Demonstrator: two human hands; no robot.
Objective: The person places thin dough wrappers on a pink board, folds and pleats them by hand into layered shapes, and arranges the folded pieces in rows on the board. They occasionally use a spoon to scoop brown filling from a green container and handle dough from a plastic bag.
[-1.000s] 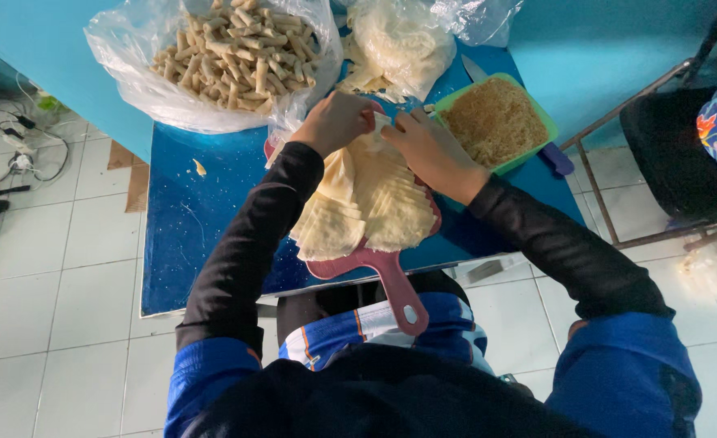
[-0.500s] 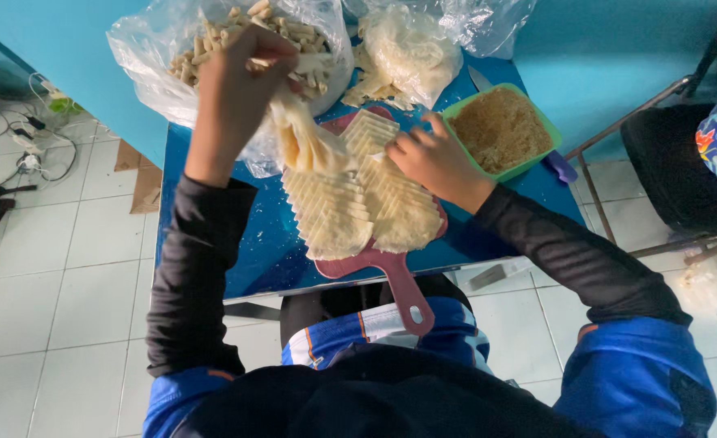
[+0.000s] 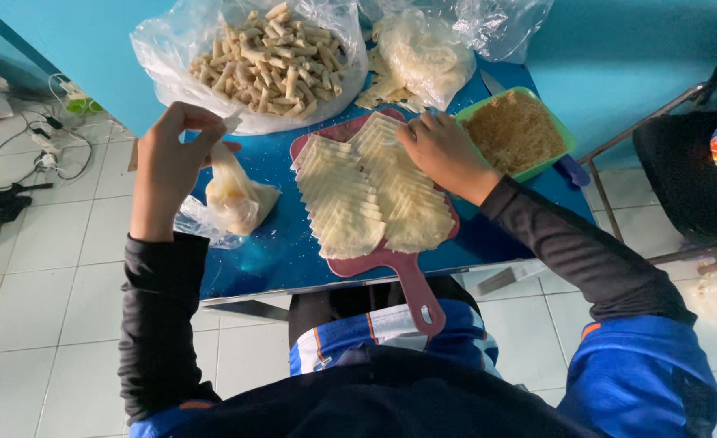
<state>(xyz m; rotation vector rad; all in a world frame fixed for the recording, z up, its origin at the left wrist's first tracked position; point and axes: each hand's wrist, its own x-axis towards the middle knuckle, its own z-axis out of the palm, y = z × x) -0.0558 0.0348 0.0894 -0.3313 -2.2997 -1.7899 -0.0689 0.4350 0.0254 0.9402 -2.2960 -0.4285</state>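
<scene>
Single head-worn view, looking steeply down from close above, blue worktop (image 3: 253, 251) central, tiled floor (image 3: 42, 268) around

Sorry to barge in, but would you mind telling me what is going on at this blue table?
A person sits at the blue table. Their left hand is raised, pinching the top of a small clear plastic bag with pale contents. Their right hand rests on fanned, pale wrapper sheets stacked on a reddish cutting board. Behind lie a big bag of finished rolls and a green tray of brownish filling.
</scene>
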